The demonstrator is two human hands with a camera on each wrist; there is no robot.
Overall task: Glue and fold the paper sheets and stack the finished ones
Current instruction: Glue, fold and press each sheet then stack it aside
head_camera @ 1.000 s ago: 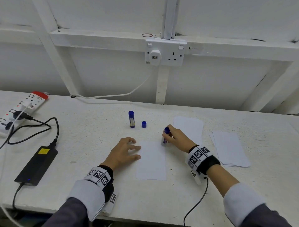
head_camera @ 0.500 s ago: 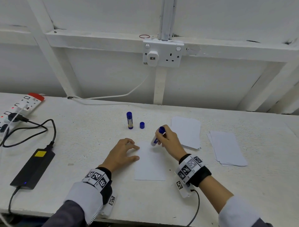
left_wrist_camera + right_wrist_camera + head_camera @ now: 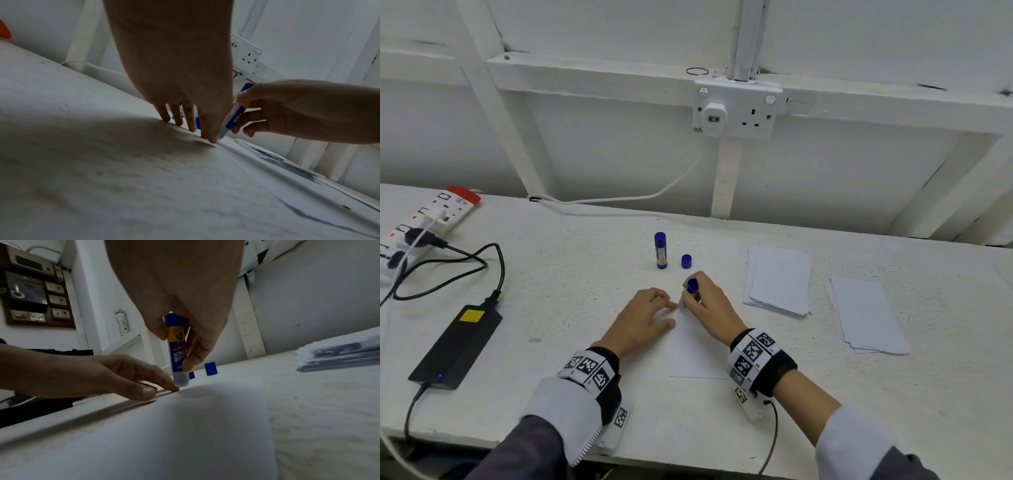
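Since half a second ago our right hand (image 3: 707,305) has moved its glue stick (image 3: 178,356) to the far left corner of the paper sheet (image 3: 697,349) on the counter (image 3: 551,308), fingers curled around it. The label reads "GLUE STICK". Our left hand (image 3: 643,320) stays flat, fingers straight, pressing the sheet's edge.
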